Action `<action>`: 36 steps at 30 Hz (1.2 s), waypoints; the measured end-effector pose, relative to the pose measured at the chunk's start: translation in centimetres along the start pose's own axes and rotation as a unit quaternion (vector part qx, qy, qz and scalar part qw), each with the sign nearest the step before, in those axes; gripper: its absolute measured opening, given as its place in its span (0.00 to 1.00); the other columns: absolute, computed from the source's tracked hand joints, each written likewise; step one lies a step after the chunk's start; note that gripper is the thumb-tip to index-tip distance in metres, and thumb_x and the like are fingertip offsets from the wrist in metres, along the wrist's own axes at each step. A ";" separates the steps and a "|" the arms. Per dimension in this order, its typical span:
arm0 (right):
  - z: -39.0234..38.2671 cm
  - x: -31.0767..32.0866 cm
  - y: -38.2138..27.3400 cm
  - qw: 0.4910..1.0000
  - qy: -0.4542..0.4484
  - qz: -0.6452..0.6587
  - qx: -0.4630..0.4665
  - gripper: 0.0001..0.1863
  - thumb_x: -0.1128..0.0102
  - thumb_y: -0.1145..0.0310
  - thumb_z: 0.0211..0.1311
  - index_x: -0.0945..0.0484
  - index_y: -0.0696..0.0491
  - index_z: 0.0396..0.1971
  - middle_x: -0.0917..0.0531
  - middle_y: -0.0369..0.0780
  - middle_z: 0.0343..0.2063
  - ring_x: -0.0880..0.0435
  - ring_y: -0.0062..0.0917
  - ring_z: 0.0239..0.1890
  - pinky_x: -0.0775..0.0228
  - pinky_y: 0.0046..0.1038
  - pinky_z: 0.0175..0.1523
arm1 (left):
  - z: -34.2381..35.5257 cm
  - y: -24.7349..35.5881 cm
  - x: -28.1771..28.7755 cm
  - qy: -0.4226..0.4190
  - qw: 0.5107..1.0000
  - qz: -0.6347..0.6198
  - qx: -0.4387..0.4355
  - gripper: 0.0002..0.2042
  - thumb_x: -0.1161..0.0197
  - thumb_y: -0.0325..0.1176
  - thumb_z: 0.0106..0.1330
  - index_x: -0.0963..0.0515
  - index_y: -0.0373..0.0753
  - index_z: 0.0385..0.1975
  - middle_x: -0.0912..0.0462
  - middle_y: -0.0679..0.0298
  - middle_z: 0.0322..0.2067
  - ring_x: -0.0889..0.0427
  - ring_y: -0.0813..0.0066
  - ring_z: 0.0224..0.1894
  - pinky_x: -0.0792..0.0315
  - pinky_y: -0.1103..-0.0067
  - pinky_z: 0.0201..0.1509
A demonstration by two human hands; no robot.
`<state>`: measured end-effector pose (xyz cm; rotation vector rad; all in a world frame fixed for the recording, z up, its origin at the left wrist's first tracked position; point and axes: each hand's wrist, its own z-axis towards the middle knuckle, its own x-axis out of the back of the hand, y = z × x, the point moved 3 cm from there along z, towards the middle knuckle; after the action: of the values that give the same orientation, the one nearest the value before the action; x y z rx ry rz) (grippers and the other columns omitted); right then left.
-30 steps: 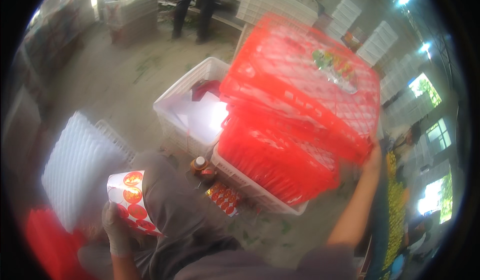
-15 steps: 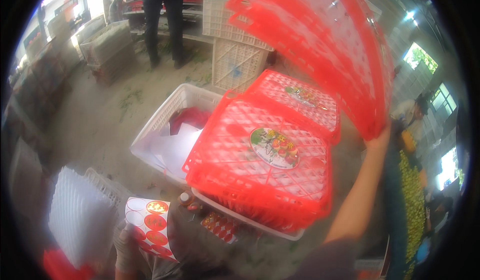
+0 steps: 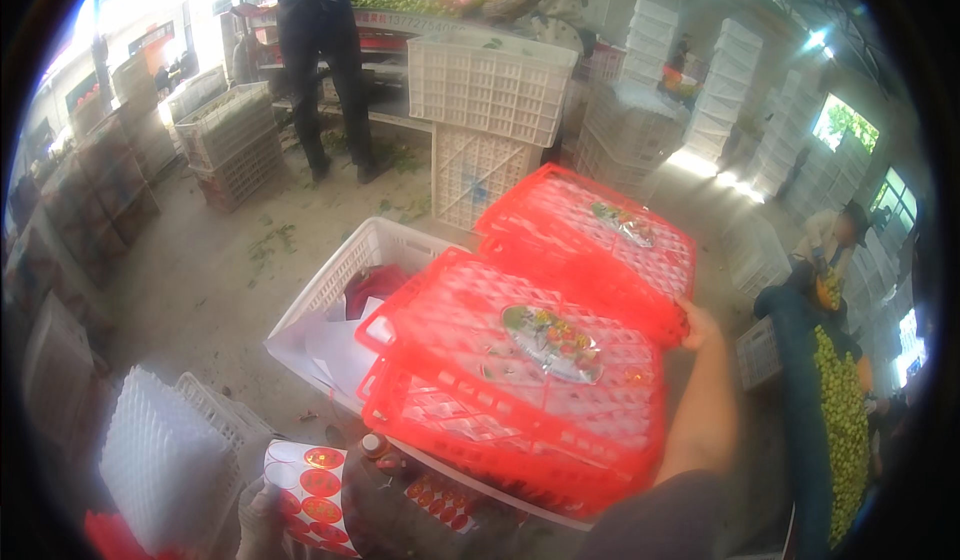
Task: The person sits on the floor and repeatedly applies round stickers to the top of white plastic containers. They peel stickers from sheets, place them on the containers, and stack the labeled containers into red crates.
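My left hand [image 3: 258,510], at the lower left, is closed on a sheet of round red-and-gold stickers [image 3: 318,490]. My right hand [image 3: 700,326] reaches forward with its fingers at the right corner of red plastic basket lids, closed on the edge. The red lids [image 3: 530,360] are latticed and blurred, with an oval fruit label on top. They lie on a stack over a white crate. Behind them lies another red lid [image 3: 600,225] with a similar label.
The white plastic crate [image 3: 330,270] holds white sheets and dark red cloth. White foam netting [image 3: 165,460] stands at the lower left, near a small bottle [image 3: 375,447] and another sticker sheet [image 3: 440,500]. Stacked crates [image 3: 490,90], people and a green fruit heap [image 3: 840,430] lie beyond.
My right hand has come down with the raised red lids, which now lie on the near stack. The left hand keeps the sticker sheet, slightly lower.
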<state>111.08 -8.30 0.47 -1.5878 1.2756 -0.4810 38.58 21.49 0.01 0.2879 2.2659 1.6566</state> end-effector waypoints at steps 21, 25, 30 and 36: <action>1.8 0.9 -3.4 0.784 0.338 -0.452 0.259 0.39 0.42 0.49 0.64 0.37 0.63 0.65 0.23 0.52 0.55 0.21 0.40 0.52 0.30 0.35 0.55 | 2.8 2.3 0.8 -0.102 0.982 -0.086 -0.135 0.22 0.43 0.46 0.65 0.25 0.31 0.48 0.21 0.60 0.42 0.24 0.69 0.46 0.33 0.71 0.55; -7.9 -0.9 -2.1 0.890 0.228 -0.369 0.140 0.41 0.42 0.45 0.64 0.37 0.62 0.65 0.23 0.48 0.54 0.22 0.29 0.46 0.27 0.30 0.44 | 6.7 5.5 -2.1 -0.130 0.944 -0.288 -0.099 0.24 0.48 0.42 0.70 0.31 0.30 0.59 0.24 0.56 0.55 0.28 0.64 0.59 0.43 0.63 0.69; -17.8 -5.2 6.2 0.957 0.084 -0.270 0.066 0.32 0.43 0.50 0.67 0.32 0.58 0.62 0.21 0.43 0.50 0.22 0.23 0.46 0.28 0.29 0.47 | 11.4 7.2 -12.4 -0.177 0.983 -0.030 -0.039 0.16 0.48 0.42 0.69 0.22 0.35 0.43 0.19 0.61 0.38 0.19 0.73 0.40 0.26 0.75 0.48; -22.6 -8.1 8.6 0.970 0.036 -0.194 0.138 0.24 0.44 0.67 0.69 0.33 0.58 0.62 0.21 0.40 0.51 0.21 0.23 0.51 0.30 0.28 0.57 | 10.0 5.8 -18.9 -0.164 0.986 0.024 0.024 0.13 0.46 0.40 0.66 0.23 0.35 0.35 0.23 0.63 0.26 0.23 0.72 0.18 0.27 0.78 0.24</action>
<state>86.07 -10.72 4.68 -1.5921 0.8993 -0.9281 59.65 25.65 5.27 0.5852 2.0659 1.4545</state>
